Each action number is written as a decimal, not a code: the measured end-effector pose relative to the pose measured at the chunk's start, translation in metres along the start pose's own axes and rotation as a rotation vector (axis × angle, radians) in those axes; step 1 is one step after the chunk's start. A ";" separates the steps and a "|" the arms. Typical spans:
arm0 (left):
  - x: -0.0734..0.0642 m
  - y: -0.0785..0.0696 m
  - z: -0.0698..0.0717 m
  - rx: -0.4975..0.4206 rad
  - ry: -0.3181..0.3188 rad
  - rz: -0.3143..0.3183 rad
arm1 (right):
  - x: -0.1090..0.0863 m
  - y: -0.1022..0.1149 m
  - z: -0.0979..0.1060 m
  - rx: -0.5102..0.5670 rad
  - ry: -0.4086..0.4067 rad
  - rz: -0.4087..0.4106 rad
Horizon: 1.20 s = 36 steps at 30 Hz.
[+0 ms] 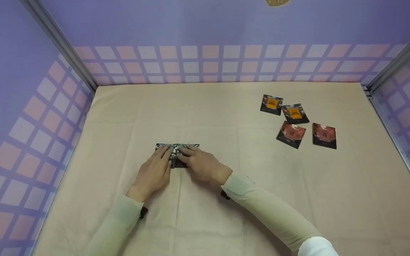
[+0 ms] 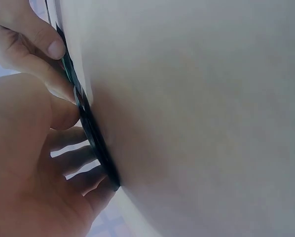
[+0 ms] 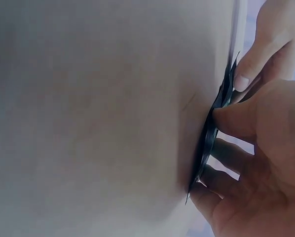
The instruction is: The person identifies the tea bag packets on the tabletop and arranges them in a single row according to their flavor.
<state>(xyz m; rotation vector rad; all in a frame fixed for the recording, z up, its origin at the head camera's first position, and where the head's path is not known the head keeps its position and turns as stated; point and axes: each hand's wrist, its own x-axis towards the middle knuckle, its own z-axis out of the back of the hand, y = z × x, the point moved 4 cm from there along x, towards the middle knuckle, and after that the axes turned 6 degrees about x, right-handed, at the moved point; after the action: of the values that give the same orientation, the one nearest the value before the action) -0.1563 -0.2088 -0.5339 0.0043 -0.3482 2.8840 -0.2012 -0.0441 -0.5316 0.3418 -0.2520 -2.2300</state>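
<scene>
Partly hidden, dark packaging [image 1: 174, 152], left hand [image 1: 154, 170], right hand [image 1: 205, 164] atop

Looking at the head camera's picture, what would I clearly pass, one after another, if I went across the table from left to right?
Left hand → right hand → farthest-back orange-labelled packet → rightmost red-labelled packet.

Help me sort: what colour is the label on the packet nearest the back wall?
The label is yellow-orange, showing best in the head view.
</scene>
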 end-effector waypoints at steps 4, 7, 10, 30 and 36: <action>0.000 0.000 -0.001 0.013 -0.012 -0.006 | 0.000 0.003 -0.002 0.005 -0.013 0.000; 0.000 0.000 -0.002 0.024 -0.020 -0.008 | -0.001 0.004 -0.002 0.011 -0.015 -0.009; 0.000 -0.002 -0.002 0.029 -0.033 -0.013 | -0.002 0.003 -0.003 0.036 -0.007 -0.025; 0.001 -0.002 -0.002 0.064 -0.025 -0.002 | -0.006 -0.005 0.005 0.138 -0.110 0.005; 0.001 -0.003 -0.003 0.069 -0.023 0.000 | -0.017 -0.016 0.012 0.152 -0.159 0.004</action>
<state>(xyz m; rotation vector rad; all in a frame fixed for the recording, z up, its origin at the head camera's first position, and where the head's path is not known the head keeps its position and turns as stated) -0.1567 -0.2051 -0.5361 0.0500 -0.2522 2.8969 -0.2067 -0.0200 -0.5223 0.2445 -0.5086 -2.2419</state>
